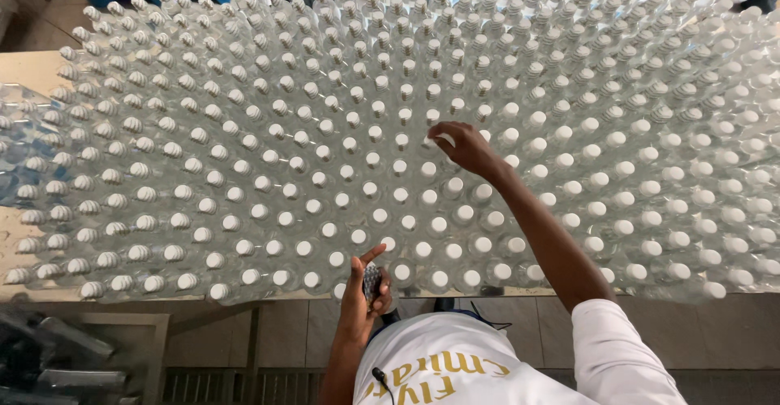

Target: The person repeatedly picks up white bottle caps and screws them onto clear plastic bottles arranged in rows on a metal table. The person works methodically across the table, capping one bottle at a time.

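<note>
My right arm extends forward, elbow slightly bent, sleeve at the upper arm. My right hand is palm down, fingers curled loosely with tips pointing left. My left hand sits close to my torso, forearm raised, fingers wrapped closed in a grip, index finger extended forward.

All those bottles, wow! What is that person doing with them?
A person stands at a table packed with rows of clear plastic bottles with white caps. Their right hand reaches out over the middle rows, fingertips touching a bottle top. Their left hand stays near the table's front edge, holding a small dark object that is too hidden to tell what it is.
</note>
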